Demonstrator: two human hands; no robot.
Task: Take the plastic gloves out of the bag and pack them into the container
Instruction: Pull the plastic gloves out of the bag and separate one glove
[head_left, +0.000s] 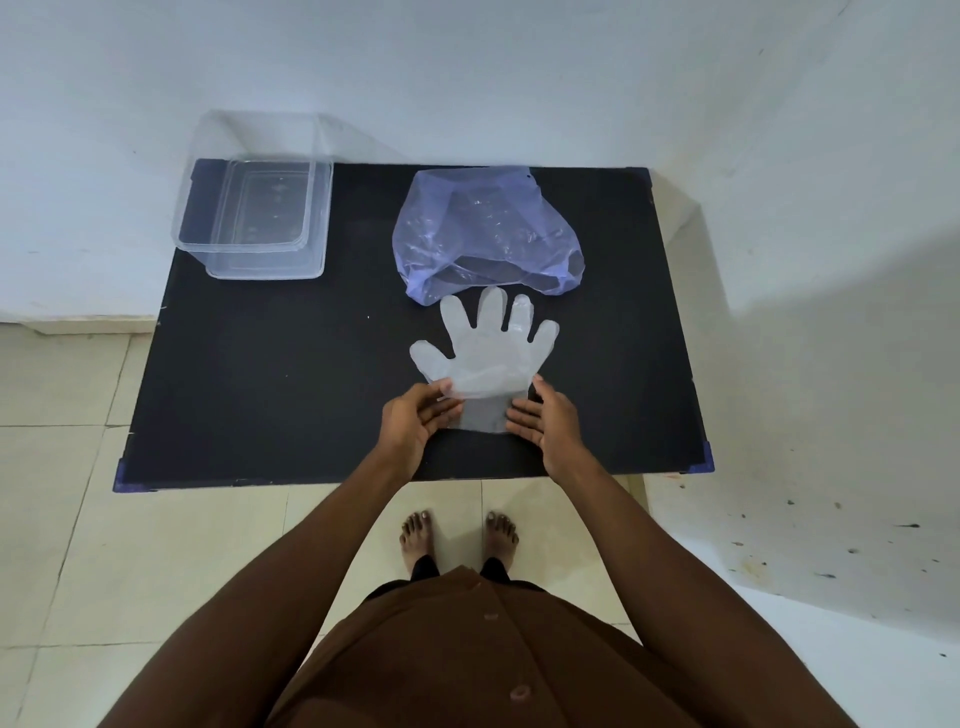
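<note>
A translucent plastic glove lies flat on the black table, fingers pointing away from me, just in front of the mouth of a crumpled blue plastic bag. My left hand pinches the glove's left cuff edge between thumb and fingers. My right hand rests with spread fingers against the cuff's right edge. A clear rectangular plastic container stands with no lid on it at the table's far left corner. More clear plastic shows faintly inside the bag.
A white wall runs right behind the table. The table's near edge is just under my wrists, with tiled floor and my bare feet below. A band of black tabletop separates the container from the bag.
</note>
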